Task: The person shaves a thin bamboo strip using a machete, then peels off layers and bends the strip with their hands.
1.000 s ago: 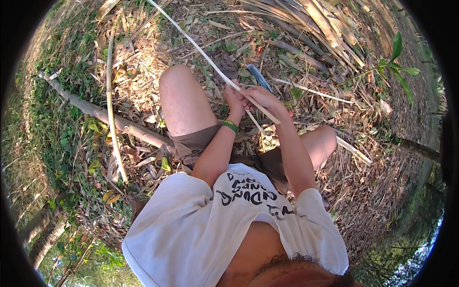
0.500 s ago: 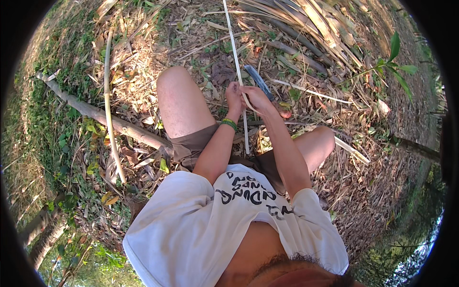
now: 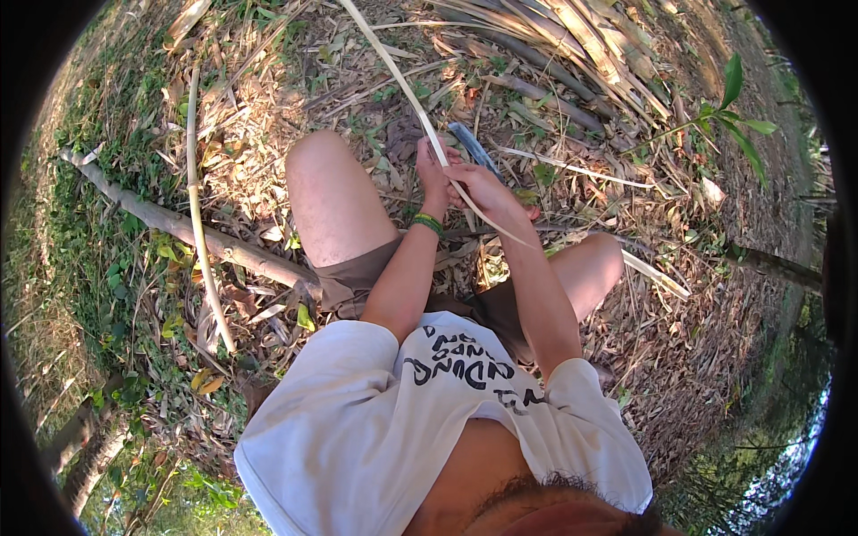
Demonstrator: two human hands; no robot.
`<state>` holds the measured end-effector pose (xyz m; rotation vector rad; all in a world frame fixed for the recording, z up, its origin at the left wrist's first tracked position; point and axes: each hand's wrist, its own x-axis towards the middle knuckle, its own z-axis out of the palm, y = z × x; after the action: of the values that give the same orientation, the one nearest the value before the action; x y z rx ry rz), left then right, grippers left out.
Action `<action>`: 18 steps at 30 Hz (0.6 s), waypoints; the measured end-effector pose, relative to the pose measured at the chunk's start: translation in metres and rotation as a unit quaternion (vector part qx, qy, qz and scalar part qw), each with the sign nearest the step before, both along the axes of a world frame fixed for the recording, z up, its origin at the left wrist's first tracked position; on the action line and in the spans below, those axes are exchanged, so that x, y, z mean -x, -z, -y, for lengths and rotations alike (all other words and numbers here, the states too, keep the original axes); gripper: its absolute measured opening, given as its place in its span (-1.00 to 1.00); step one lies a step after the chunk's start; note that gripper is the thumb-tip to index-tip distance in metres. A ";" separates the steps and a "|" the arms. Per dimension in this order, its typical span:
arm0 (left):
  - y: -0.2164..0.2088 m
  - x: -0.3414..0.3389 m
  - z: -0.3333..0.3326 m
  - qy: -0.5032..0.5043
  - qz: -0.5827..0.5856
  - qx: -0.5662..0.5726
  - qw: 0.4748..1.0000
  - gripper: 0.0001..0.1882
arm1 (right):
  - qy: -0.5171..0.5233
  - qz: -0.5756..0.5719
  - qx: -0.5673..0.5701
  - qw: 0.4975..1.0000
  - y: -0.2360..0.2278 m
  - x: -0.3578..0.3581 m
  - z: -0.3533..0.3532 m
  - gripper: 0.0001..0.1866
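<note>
A long, pale, thin strip that looks like split bamboo (image 3: 393,71) runs from the far edge of the view to my hands. Beyond them its thinner tail curves over my right wrist and forearm. My right hand (image 3: 475,183) pinches the strip between thumb and fingers. Close against it, my left hand (image 3: 432,171) is closed around the strip's left side, its fingertips partly hidden. On the ground just past my right hand lies a bluish, flat, blade-like tool (image 3: 472,147), its near end mostly covered by that hand.
Split bamboo pieces (image 3: 594,45) are heaped at the far right. A thin bamboo pole (image 3: 195,188) crosses a thick branch (image 3: 179,214) on the left. A leafy green sapling (image 3: 728,112) stands at the right. My bent knees flank my hands, over dry leaves.
The strip's far part has swung left. Its tail now bends farther over my right forearm, and the straight length that hung between my legs no longer shows.
</note>
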<state>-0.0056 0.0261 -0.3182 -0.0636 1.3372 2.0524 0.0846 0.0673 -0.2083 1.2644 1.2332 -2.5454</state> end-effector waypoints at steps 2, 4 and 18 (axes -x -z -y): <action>-0.015 -0.003 -0.002 -0.019 0.063 -0.070 0.995 -0.85 | -0.039 -0.008 0.000 0.999 0.000 -0.004 -0.010 -0.77; -0.029 -0.010 0.004 0.003 0.032 -0.050 0.998 -0.85 | -0.083 -0.006 -0.031 0.996 -0.005 -0.002 -0.019 -0.75; 0.000 -0.016 0.018 0.024 -0.127 -0.024 0.991 -0.81 | -0.014 0.009 -0.114 0.993 0.040 0.045 -0.037 -0.74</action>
<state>0.0108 0.0081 -0.3180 0.2559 1.4249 2.1037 0.0397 0.1046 -0.2481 1.2952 1.5644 -2.4223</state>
